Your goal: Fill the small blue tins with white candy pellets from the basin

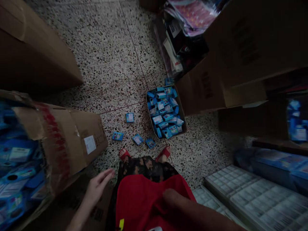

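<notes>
My left hand (100, 182) is held out beside the large cardboard carton (80, 138) on the left, its fingers stretched out and nothing in them. Against the red garment (134, 199) on my front rests my right hand (172, 196); its fingers are hidden and dark, so its grip does not show. On the floor ahead of my feet stands an open box (151, 123) full of small blue packets (166, 109). Several blue packets lie loose before it, among them one packet (130, 117) and another packet (117, 136). More blue packets (18, 154) fill the left carton.
A tall cardboard box (43, 48) stands at the upper left. Stacked cartons (202, 86) and a plastic-wrapped pile (190, 16) line the right side. Wrapped pale packs (260, 195) lie at the lower right. Speckled floor (108, 64) runs between them.
</notes>
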`<state>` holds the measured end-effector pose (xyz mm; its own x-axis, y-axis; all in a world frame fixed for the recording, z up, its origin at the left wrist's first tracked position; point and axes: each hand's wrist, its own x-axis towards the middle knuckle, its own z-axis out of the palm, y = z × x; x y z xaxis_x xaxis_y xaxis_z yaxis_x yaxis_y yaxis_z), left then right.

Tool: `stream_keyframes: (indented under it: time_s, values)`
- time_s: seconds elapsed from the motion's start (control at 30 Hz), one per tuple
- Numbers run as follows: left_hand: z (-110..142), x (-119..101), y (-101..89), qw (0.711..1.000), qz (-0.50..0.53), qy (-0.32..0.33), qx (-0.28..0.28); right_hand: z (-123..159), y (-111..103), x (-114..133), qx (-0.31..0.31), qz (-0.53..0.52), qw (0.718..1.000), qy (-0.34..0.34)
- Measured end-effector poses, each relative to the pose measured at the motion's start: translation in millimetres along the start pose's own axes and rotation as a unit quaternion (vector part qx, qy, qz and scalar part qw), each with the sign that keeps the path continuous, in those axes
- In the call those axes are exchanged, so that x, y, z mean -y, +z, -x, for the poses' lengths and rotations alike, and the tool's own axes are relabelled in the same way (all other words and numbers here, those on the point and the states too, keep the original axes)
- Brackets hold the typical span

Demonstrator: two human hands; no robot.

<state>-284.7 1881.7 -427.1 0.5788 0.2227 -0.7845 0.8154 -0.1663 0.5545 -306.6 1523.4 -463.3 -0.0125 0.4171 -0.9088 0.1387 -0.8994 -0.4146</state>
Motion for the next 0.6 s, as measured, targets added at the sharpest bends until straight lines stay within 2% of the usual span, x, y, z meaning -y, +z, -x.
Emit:
stream_keyframes:
  time_s: [0.03,0.07,0.1,0.13,0.17,0.2,0.23,0.3,0.4,0.47,0.53,0.6]
  values:
    - [-26.9,5.4,19.4,0.999,0.037,-0.012,0.021,-7.1,-3.2,-9.4,0.013,-0.033,0.998,-0.05]
    - [-59.1,13.1,37.3,0.998,0.052,-0.022,0.017,-19.6,-11.7,-20.4,0.009,-0.068,0.993,-0.099]
    - [-95.1,23.1,53.1,0.999,0.039,-0.023,-0.009,-38.0,-24.9,-33.4,-0.023,-0.108,0.985,-0.131]
    - [-133.0,35.0,66.7,0.999,-0.001,-0.019,-0.034,-62.5,-41.4,-48.7,-0.082,-0.14,0.977,-0.138]
    - [-171.0,48.3,78.0,0.996,-0.064,-0.006,-0.053,-92.4,-59.5,-66.2,-0.147,-0.156,0.97,-0.117]
    - [-207.5,62.5,87.6,0.987,-0.137,0.005,-0.08,-126.7,-77.1,-85.3,-0.24,-0.173,0.953,-0.063]
    - [-241.5,77.1,95.9,0.973,-0.209,0.01,-0.098,-163.8,-92.1,-105.3,-0.293,-0.171,0.941,-0.02]
    - [-299.9,105.9,111.3,0.937,-0.325,0.0,-0.125,-240.1,-109.5,-144.7,-0.341,-0.165,0.923,0.071]
    - [-364.9,146.2,134.4,0.895,-0.419,-0.025,-0.149,-337.9,-100.7,-192.3,-0.316,-0.145,0.925,0.153]
    - [-396.1,171.0,147.3,0.88,-0.443,-0.025,-0.167,-382.6,-82.6,-211.7,-0.305,-0.115,0.93,0.167]
    - [-419.7,192.6,154.8,0.882,-0.433,-0.018,-0.184,-408.2,-68.4,-220.1,-0.304,-0.08,0.937,0.151]
    - [-437.4,206.4,156.3,0.892,-0.399,-0.024,-0.211,-413.8,-67.4,-219.1,-0.296,-0.053,0.949,0.093]
